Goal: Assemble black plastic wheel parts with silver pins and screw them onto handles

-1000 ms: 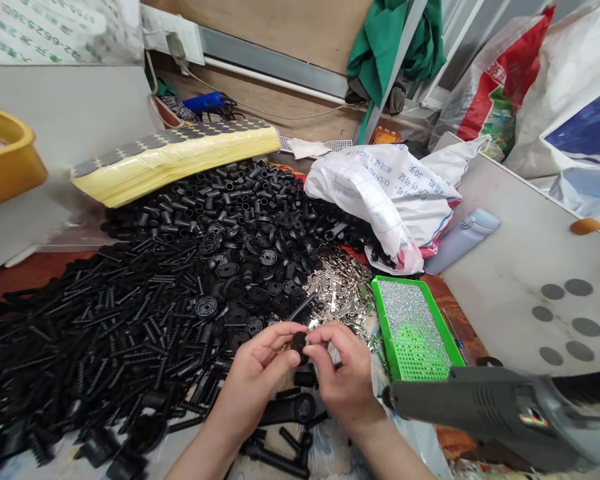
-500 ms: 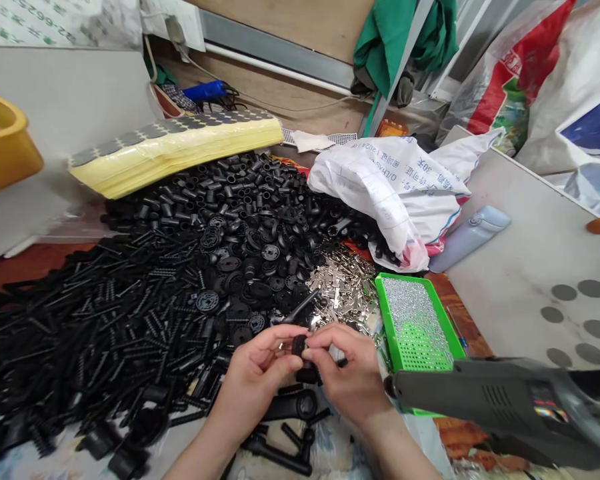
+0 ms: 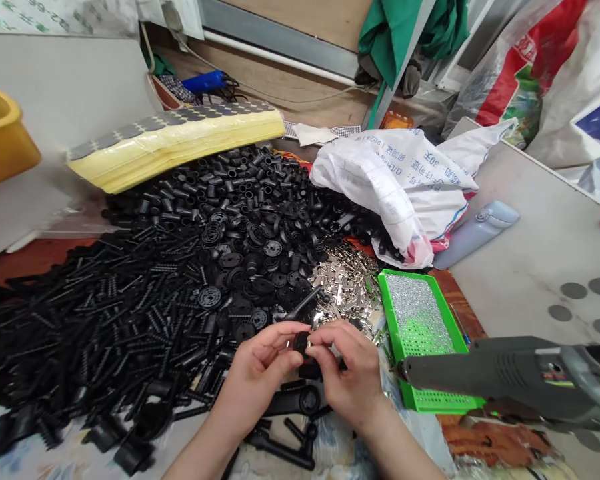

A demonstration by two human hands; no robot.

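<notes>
My left hand (image 3: 257, 377) and my right hand (image 3: 353, 377) pinch a small round black plastic part (image 3: 301, 343) between their fingertips, with a sliver of silver metal showing at its edge. Just beyond my hands lie a heap of black plastic discs (image 3: 235, 283) and a pile of silver metal clips (image 3: 347, 283). Black ribbed rods (image 3: 110, 313) spread to the left, and black plastic sleeves (image 3: 230, 193) are heaped farther back. Black handle-shaped pieces (image 3: 295, 403) lie below my hands.
A green tray (image 3: 420, 313) of tiny silver parts sits to the right, partly under a grey handheld power tool (image 3: 520, 373). Behind are a white sack (image 3: 395, 183), yellow-backed sticker sheets (image 3: 175, 140), a yellow tub (image 3: 0, 137) and a pale blue bottle (image 3: 475, 233).
My fingers keep pinching the black part, with small shifts around it. The whole view has drifted slightly, and the grey tool now sits higher over the green tray.
</notes>
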